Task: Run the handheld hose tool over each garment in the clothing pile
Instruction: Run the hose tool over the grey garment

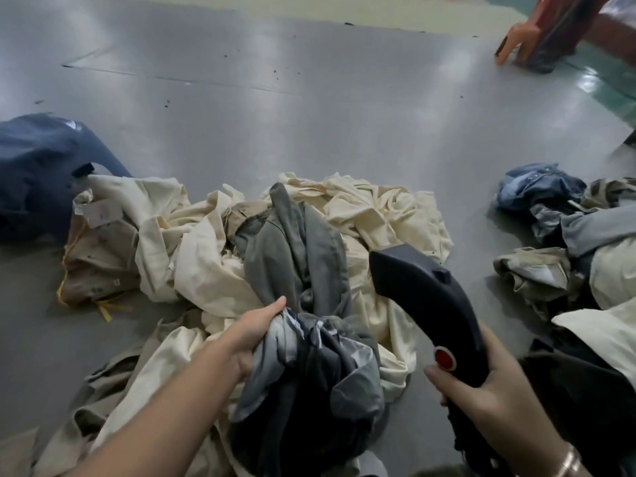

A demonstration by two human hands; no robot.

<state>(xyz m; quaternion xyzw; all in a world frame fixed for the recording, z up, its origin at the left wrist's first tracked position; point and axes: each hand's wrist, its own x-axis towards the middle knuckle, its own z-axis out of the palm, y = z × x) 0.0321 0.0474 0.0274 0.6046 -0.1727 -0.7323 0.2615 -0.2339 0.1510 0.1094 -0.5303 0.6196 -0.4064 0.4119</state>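
Note:
A pile of cream and tan garments (192, 242) lies on the grey floor in front of me. A grey garment (299, 256) runs from the pile's middle toward me, and my left hand (254, 335) grips its bunched near end. My right hand (488, 397) holds the black handheld hose tool (426, 297) by its handle, thumb beside the red button (444, 357). The tool's head points up and left, just right of the grey garment and over a cream one.
A dark blue garment (38, 173) lies at the far left. A second heap of blue, grey and cream clothes (564, 242) sits at the right edge. A person's legs beside a red stool (537, 32) are at the top right. Bare grey floor (275, 98) stretches beyond.

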